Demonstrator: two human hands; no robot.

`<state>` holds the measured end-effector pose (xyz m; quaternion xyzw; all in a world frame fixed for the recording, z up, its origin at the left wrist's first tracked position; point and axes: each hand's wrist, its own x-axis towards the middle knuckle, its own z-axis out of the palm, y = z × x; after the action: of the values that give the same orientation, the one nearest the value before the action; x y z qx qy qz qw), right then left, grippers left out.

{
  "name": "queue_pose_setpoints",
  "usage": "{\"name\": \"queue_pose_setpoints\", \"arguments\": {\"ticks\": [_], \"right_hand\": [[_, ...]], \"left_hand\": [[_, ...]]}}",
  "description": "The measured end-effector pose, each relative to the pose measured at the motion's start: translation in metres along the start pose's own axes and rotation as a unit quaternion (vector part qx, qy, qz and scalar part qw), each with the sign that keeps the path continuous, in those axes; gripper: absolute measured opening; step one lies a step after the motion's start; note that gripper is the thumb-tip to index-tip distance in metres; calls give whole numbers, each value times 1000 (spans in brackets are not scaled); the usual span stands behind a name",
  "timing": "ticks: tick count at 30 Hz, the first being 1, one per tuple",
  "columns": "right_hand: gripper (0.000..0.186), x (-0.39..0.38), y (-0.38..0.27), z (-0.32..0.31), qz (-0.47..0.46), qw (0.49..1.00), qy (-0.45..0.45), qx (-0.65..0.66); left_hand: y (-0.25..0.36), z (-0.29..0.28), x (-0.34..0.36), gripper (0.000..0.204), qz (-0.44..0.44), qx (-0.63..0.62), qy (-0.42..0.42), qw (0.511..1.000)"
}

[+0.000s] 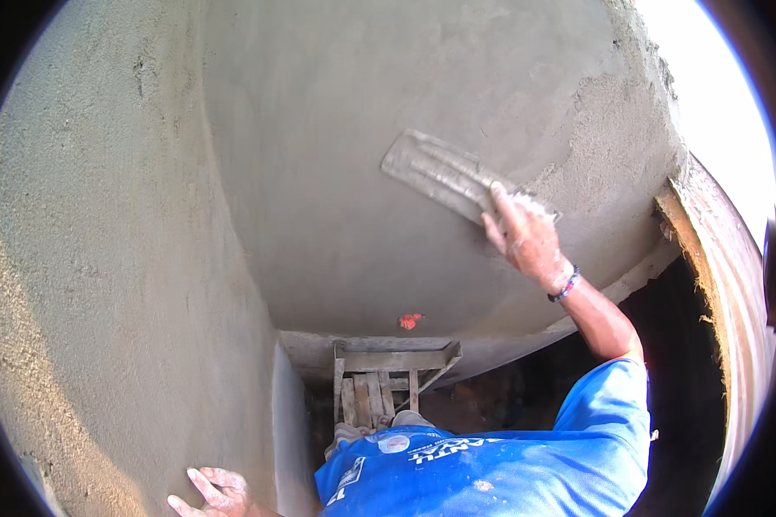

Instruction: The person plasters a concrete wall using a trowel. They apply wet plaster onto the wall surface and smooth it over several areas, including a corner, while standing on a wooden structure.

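My right hand [533, 244] is gripping a long, flat finishing trowel [435, 168], fingers wrapping its handle near the lower right end, skin showing pale smears. The trowel is lying against a smooth gray wall [319, 189], its long blade slanting from upper left to lower right; whether its whole face is touching, I cannot tell. A dark beaded bracelet [564, 284] is circling my wrist, and my bare forearm is running down to the short sleeve of a blue shirt [500, 474]. To the right of the trowel, a rougher patch [616, 129] of the same surface is showing coarse grain.

My left hand [215, 495] is holding no tool at the lower left, whitened fingers spreading wide beside a grainy side wall [103, 258]; I cannot tell whether they are touching it. A strip of sunlight is falling along that wall's outer side.

Farther down, a small orange-red piece [410, 321] is standing out near the smooth wall's lower edge. Below it, a slatted wooden frame [397, 360] is showing just beyond my shirt. At far right, a pale, curving panel [729, 258] with a ragged edge is bordering a dark gap.
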<state>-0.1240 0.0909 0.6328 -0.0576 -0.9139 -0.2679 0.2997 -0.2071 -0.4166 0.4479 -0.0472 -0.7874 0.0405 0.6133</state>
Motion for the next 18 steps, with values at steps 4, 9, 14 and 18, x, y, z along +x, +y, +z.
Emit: {"name": "queue_pose_setpoints", "arguments": {"ticks": [4,9,14,18], "right_hand": [[46,-64,-33,29,28,970,-240,24],[43,11,35,-67,85,985,106,104],[40,54,122,-109,176,970,156,62],[49,-35,34,18,4,990,135,51]], "left_hand": [[3,6,10,18,27,-26,70,997],[1,6,7,16,8,-13,80,997],[3,6,3,17,9,-16,74,997],[3,5,8,16,6,-36,99,994]]}}
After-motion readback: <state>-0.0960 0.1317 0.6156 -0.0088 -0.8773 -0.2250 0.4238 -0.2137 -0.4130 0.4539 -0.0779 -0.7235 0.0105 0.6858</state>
